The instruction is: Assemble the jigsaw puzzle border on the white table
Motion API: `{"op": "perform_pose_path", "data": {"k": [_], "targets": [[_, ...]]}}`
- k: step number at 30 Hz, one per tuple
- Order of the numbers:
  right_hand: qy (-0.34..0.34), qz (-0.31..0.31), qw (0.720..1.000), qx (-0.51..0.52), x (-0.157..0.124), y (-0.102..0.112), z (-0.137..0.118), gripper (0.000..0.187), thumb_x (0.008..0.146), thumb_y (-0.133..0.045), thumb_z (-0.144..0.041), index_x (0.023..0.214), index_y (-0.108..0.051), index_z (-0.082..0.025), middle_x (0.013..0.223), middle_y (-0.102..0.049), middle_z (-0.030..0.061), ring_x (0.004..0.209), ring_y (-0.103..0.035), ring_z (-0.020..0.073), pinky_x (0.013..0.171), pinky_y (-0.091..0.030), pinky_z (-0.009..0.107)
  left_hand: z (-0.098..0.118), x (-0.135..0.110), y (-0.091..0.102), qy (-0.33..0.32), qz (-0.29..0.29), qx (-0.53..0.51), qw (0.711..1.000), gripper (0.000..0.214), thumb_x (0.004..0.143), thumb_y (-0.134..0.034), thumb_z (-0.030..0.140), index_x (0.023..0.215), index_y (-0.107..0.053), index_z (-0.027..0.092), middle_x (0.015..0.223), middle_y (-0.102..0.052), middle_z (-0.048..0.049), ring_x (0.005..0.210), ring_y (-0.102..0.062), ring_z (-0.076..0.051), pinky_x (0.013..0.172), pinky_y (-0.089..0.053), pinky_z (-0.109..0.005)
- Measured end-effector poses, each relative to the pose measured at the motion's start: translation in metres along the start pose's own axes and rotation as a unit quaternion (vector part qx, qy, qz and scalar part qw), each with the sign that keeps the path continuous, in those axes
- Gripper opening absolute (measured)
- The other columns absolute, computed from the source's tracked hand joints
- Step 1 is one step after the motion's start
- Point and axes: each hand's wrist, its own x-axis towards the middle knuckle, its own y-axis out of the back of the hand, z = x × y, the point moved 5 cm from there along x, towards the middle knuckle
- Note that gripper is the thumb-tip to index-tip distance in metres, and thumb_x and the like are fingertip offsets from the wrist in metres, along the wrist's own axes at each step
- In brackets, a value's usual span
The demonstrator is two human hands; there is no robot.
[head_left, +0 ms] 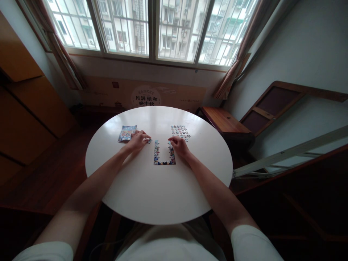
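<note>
A partly joined jigsaw puzzle (164,163) lies on the white round table (152,195), forming a U-shaped border with its far side open. My right hand (179,145) is closed at the top of the right-hand column, thumb and finger pinching a puzzle piece mostly hidden by the fingertips. To the left of the border, my left hand (139,140) has its fingertips pinched together over a few loose puzzle pieces (149,141). Beneath and behind that hand is a colourful picture sheet (127,132), partly covered by the fingers.
Rows of loose puzzle pieces (178,129) are laid out beyond my right hand. A wooden bench (224,119) stands past the table's far right edge. A printed cardboard panel (174,95) leans under the window. Wooden cabinets (29,105) stand on the left.
</note>
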Motion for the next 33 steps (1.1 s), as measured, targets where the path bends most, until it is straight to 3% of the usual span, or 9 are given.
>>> {"op": "perform_pose_path", "data": {"k": [6,11,17,24,33], "targets": [[0.006,0.004,1.000,0.006,0.000,0.000,0.000,0.023,0.076,-0.052,-0.017,0.085,-0.074,-0.014,0.075,-0.069,0.0047,0.057,-0.052,0.0115,0.061,-0.044,0.025,-0.005,0.001,0.002,0.004,0.026,-0.007,1.000,0.023,0.085,-0.056,0.027,0.100,-0.074,0.026,0.104,-0.063,-0.0077,0.106,-0.048,-0.030,0.090,-0.032,-0.045],[0.005,0.005,1.000,0.005,0.000,0.000,-0.001,0.023,0.076,-0.053,-0.017,0.085,-0.074,-0.014,0.074,-0.068,0.0045,0.056,-0.051,0.0112,0.060,-0.043,0.025,-0.002,-0.001,0.007,0.006,0.013,-0.018,1.000,0.023,0.081,-0.061,0.034,0.099,-0.074,0.025,0.103,-0.063,-0.0072,0.107,-0.047,-0.031,0.091,-0.032,-0.046],[0.008,0.007,1.000,0.003,0.000,-0.001,0.000,0.023,0.076,-0.053,-0.017,0.085,-0.074,-0.014,0.074,-0.068,0.0044,0.057,-0.051,0.0110,0.060,-0.043,0.024,-0.005,0.000,0.007,0.010,0.012,-0.022,1.000,0.027,0.076,-0.063,0.030,0.101,-0.073,0.026,0.104,-0.062,-0.0063,0.108,-0.049,-0.030,0.094,-0.032,-0.047],[0.014,0.007,1.000,0.005,0.000,-0.002,0.003,0.024,0.077,-0.052,-0.017,0.086,-0.074,-0.015,0.076,-0.069,0.0048,0.058,-0.052,0.0115,0.060,-0.044,0.025,-0.012,0.003,0.009,0.045,0.026,-0.006,0.999,0.014,0.073,-0.060,0.025,0.077,-0.073,0.021,0.092,-0.063,-0.0056,0.102,-0.053,-0.030,0.095,-0.034,-0.051],[0.007,0.005,1.000,0.004,0.000,-0.002,0.005,0.024,0.076,-0.052,-0.017,0.086,-0.074,-0.014,0.074,-0.068,0.0046,0.057,-0.052,0.0120,0.061,-0.044,0.026,-0.003,0.003,0.005,0.001,-0.008,-0.025,1.000,0.022,0.076,-0.055,0.019,0.069,-0.075,0.025,0.095,-0.065,-0.0052,0.100,-0.055,-0.027,0.092,-0.038,-0.046]]}}
